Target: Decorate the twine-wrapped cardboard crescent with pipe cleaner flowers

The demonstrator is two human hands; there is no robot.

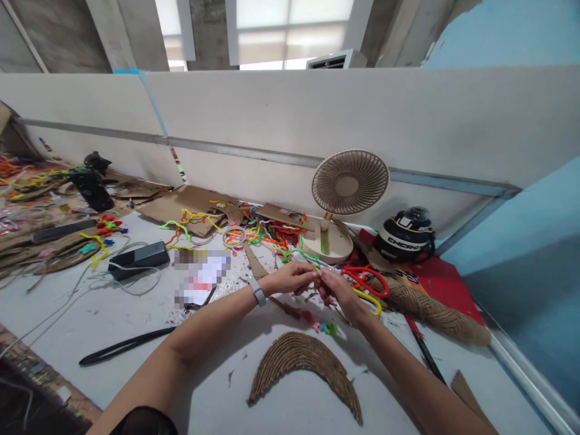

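My left hand [290, 277] and my right hand [338, 291] meet above the white table [136, 314], fingers pinched together on a small twisted pipe-cleaner piece [318, 279] between them. Red and yellow pipe cleaners [369, 284] loop out just right of my right hand. A brown woven crescent shape [303, 362] lies flat on the table below my hands. Small coloured pipe-cleaner bits [322, 325] rest beside my right wrist. A grey watch band circles my left wrist.
A small beige desk fan [347, 193] stands behind my hands, a heap of coloured pipe cleaners [258, 229] and cardboard to its left. A black power bank [138, 258] with cables, a black glue gun [93, 184], a black helmet-like object [405, 235], a woven cone [430, 311], a long black tool [127, 345].
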